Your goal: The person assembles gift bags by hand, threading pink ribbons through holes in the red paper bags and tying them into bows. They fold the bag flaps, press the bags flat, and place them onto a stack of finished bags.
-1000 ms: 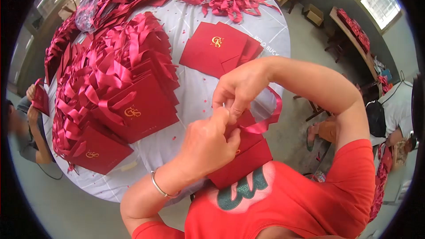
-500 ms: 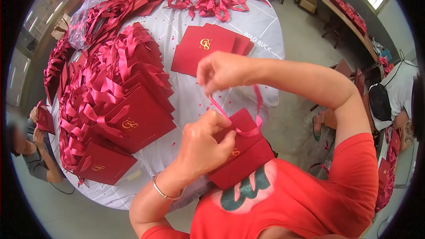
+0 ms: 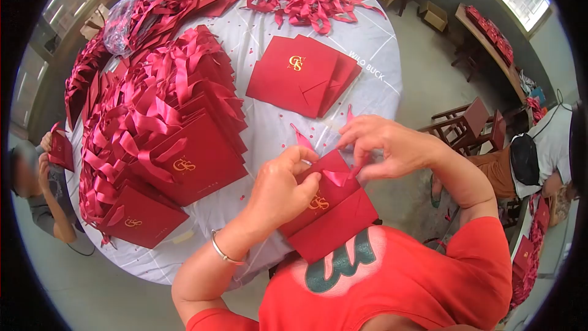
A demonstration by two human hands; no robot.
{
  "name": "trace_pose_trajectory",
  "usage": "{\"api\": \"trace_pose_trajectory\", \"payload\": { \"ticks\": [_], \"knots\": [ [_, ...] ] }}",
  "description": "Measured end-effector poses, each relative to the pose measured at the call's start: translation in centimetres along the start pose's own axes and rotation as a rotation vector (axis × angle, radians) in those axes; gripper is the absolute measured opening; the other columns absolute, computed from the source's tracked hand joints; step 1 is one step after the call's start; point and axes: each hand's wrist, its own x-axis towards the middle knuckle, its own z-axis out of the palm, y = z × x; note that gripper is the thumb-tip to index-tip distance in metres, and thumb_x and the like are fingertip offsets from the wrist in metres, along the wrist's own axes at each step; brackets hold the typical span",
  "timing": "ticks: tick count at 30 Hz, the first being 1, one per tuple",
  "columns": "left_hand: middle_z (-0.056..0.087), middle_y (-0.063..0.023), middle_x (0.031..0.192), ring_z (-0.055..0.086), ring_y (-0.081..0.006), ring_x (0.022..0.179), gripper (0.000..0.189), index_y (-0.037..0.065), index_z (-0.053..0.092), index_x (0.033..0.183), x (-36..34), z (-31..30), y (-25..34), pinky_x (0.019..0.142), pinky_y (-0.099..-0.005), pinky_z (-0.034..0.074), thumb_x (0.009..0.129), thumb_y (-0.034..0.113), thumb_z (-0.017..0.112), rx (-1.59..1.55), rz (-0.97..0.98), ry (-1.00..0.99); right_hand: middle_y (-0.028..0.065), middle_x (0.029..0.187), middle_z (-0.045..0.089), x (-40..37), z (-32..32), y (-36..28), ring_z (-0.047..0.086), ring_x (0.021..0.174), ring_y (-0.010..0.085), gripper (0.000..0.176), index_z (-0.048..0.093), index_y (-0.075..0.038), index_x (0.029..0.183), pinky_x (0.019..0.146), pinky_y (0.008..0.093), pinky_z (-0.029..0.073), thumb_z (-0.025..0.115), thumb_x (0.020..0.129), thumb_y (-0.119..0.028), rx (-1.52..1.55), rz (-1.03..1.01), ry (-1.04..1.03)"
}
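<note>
A red bag (image 3: 337, 220) is held close to the chest, at the near edge of the tabletop (image 3: 269, 122). Its upper edge is gripped by the left hand (image 3: 283, 189), thumb pressed over curled fingers. A ribbon (image 3: 335, 177) at the bag's top is pinched by the fingertips of the right hand (image 3: 384, 147), just beside the left. A pile (image 3: 177, 116) of ribboned bags lies to the left, and a flat stack (image 3: 300, 73) farther back.

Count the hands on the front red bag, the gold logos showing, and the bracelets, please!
Hands on the red bag: 2, the left hand and the right hand pinching its ribbon
Gold logos: 4
Bracelets: 1
Total: 7
</note>
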Motion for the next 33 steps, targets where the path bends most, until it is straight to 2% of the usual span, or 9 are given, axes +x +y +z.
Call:
{"api": "trace_pose_trajectory", "payload": {
  "ticks": [3, 5, 6, 11, 15, 18, 23, 28, 33],
  "knots": [
    [0.072, -0.0082, 0.077, 0.063, -0.0065, 0.072, 0.021, -0.004, 0.063, 0.103, 0.2, 0.2, -0.8, 0.063, -0.0250, 0.050, 0.085, 0.006, 0.067, 0.026, 0.000, -0.042, 0.0100, 0.103, 0.066, 0.0, -0.9, -1.4, 0.060, 0.104, 0.0273, 0.014, 0.063, -0.005, 0.082, 0.093, 0.0383, 0.046, 0.076, 0.077, -0.008, -0.055, -0.084, 0.088],
    [0.072, -0.0085, 0.076, 0.063, -0.0064, 0.071, 0.021, -0.004, 0.066, 0.105, 0.3, 0.3, -1.3, 0.063, -0.0263, 0.051, 0.087, 0.007, 0.066, 0.076, 0.043, -0.048, 0.0082, 0.090, 0.065, -0.3, -2.2, -3.4, 0.063, 0.087, 0.0213, 0.012, 0.063, -0.005, 0.083, 0.081, 0.0327, 0.049, 0.074, 0.079, -0.005, 0.285, 0.319, -0.016],
    [0.072, -0.0085, 0.076, 0.063, -0.0064, 0.071, 0.021, -0.004, 0.066, 0.105, 0.3, 0.2, -1.2, 0.063, -0.0263, 0.051, 0.087, 0.007, 0.066, 0.075, 0.042, -0.045, 0.0059, 0.079, 0.063, -0.4, -2.3, -3.7, 0.061, 0.073, 0.0150, 0.013, 0.063, -0.003, 0.088, 0.069, 0.0281, 0.048, 0.073, 0.080, -0.002, 0.342, 0.226, 0.044],
    [0.072, -0.0110, 0.076, 0.062, -0.0079, 0.065, 0.020, -0.005, 0.066, 0.102, 0.5, 0.1, -1.2, 0.059, -0.0286, 0.050, 0.088, 0.008, 0.065, 0.058, -0.019, -0.027, 0.0040, 0.086, 0.063, -2.4, -3.1, -5.9, 0.061, 0.072, 0.0114, 0.023, 0.062, 0.003, 0.103, 0.065, 0.0274, 0.051, 0.072, 0.082, 0.001, 0.935, 0.366, 0.074],
    [0.073, -0.0119, 0.078, 0.063, -0.0093, 0.065, 0.019, -0.005, 0.066, 0.101, 0.5, 0.0, -1.3, 0.059, -0.0292, 0.050, 0.088, 0.009, 0.065, 0.050, -0.039, -0.028, 0.0206, 0.082, 0.064, -2.7, -2.3, -4.2, 0.068, 0.072, 0.0305, 0.028, 0.060, 0.010, 0.109, 0.062, 0.0388, 0.056, 0.067, 0.084, 0.000, 1.292, -0.268, -0.008],
    [0.072, -0.0125, 0.078, 0.064, -0.0110, 0.067, 0.019, -0.006, 0.066, 0.100, 0.4, 0.0, -1.3, 0.060, -0.0295, 0.050, 0.088, 0.009, 0.063, 0.056, -0.042, -0.042, 0.0224, 0.082, 0.065, -2.9, -1.1, -5.5, 0.068, 0.072, 0.0315, 0.032, 0.059, 0.010, 0.115, 0.061, 0.0408, 0.056, 0.063, 0.085, 0.000, 1.400, -0.253, 0.196],
    [0.071, -0.0178, 0.078, 0.067, -0.0160, 0.070, 0.022, -0.006, 0.067, 0.103, 0.1, -0.4, -0.9, 0.065, -0.0323, 0.052, 0.087, 0.007, 0.059, 0.060, 0.015, -0.068, 0.0202, 0.086, 0.065, -2.0, 0.2, -4.3, 0.065, 0.071, 0.0259, 0.024, 0.065, 0.003, 0.110, 0.063, 0.0350, 0.053, 0.065, 0.087, -0.003, 1.247, -0.148, 0.448],
    [0.071, -0.0186, 0.082, 0.067, -0.0170, 0.075, 0.026, -0.004, 0.067, 0.108, 0.0, -1.4, -0.4, 0.070, -0.0325, 0.052, 0.086, 0.003, 0.056, 0.174, 0.070, -0.121, 0.0132, 0.097, 0.060, 0.9, -0.2, -6.2, 0.058, 0.083, 0.0183, 0.012, 0.056, -0.001, 0.077, 0.076, 0.0301, 0.047, 0.067, 0.082, 0.002, 0.222, -0.207, 0.669],
    [0.071, -0.0154, 0.089, 0.067, -0.0157, 0.085, 0.024, -0.004, 0.065, 0.108, 0.3, -1.9, 0.0, 0.075, -0.0308, 0.052, 0.086, -0.002, 0.055, 0.047, 0.021, -0.201, 0.0102, 0.087, 0.070, 3.0, 1.7, -4.1, 0.065, 0.070, 0.0145, 0.006, 0.067, 0.001, 0.085, 0.063, 0.0270, 0.050, 0.070, 0.079, 0.003, 0.221, 0.079, 0.375]
  ]
}}
